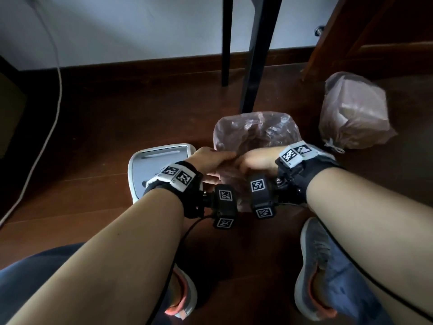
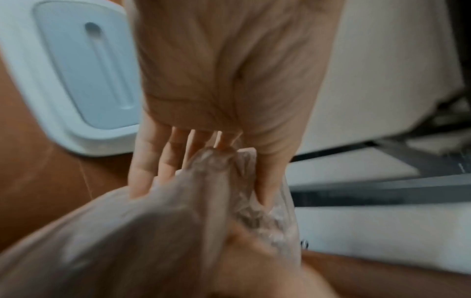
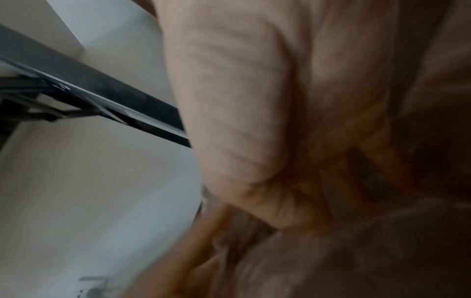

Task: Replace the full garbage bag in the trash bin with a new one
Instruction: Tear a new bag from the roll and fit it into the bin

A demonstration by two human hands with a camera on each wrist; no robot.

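A new translucent pink garbage bag (image 1: 255, 130) billows between my two hands, low over the wooden floor. My left hand (image 1: 222, 158) pinches a bunched edge of the new bag (image 2: 216, 161) between thumb and fingers. My right hand (image 1: 246, 160), curled into a fist, grips the same edge right beside it. The right wrist view is blurred and shows only my palm (image 3: 254, 121) with bag film (image 3: 331, 262) below. The full bag (image 1: 353, 113), tied with a white drawstring, sits on the floor to the right. The bag and my hands hide the bin body.
A white bin lid (image 1: 161, 158) (image 2: 76, 80) lies flat on the floor just left of my left hand. Two black table legs (image 1: 255, 55) stand behind the bag. A white cable (image 1: 56, 78) runs down the left. My shoes (image 1: 314, 266) are below.
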